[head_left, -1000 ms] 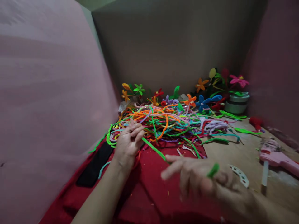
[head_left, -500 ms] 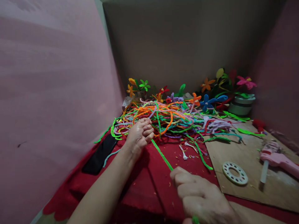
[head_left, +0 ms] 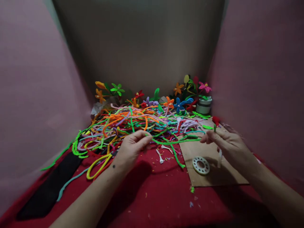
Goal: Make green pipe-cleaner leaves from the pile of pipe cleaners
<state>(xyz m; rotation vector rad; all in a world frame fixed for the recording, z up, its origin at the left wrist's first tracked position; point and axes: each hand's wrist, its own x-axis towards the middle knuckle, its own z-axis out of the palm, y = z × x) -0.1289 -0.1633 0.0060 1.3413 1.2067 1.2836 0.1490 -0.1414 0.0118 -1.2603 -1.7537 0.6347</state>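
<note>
Slanting a moment ago, the thin, fuzzy green pipe cleaner point(head_left: 175, 142) now runs nearly level before the tangled multicoloured pipe-cleaner pile point(head_left: 152, 119), fingertips of the left hand point(head_left: 133, 146) and right hand point(head_left: 226, 143) pinching it, apparently leaving its middle workable.

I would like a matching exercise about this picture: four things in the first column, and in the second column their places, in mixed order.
Things:
1. Green fuzzy stem
2. White disc with holes
3. Black flat object
4. Pot

Places:
A. Lying on the cardboard
B. At the back right, below the pink flower
C. Between the left hand and the right hand
D. On the red cloth, at the left

Right pairs: 1-C, 2-A, 3-D, 4-B
</note>
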